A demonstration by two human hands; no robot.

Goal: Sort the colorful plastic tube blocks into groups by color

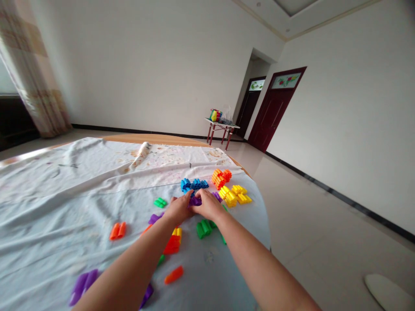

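My left hand (179,208) and my right hand (207,205) meet over a purple ribbed plastic block (195,201), and their fingers close on it from both sides. Just beyond my fingers lie blue ribbed blocks (193,185), with orange blocks (220,178) and yellow blocks (234,195) to their right. Below my right wrist sits a green block (203,228). A red and yellow stack (173,241) lies under my left forearm. Other loose blocks, including a purple one (82,286), an orange one (117,230) and a green one (160,202), are spread on a pale wrinkled cloth (65,194).
The stained cloth covers a large surface with a curved wooden edge (155,139). A rolled white rag (141,154) lies on the far part. Beyond, a small red-legged table (222,128) holds colourful items and a plastic bag. The tiled floor (311,203) stretches right toward dark red doors (274,110).
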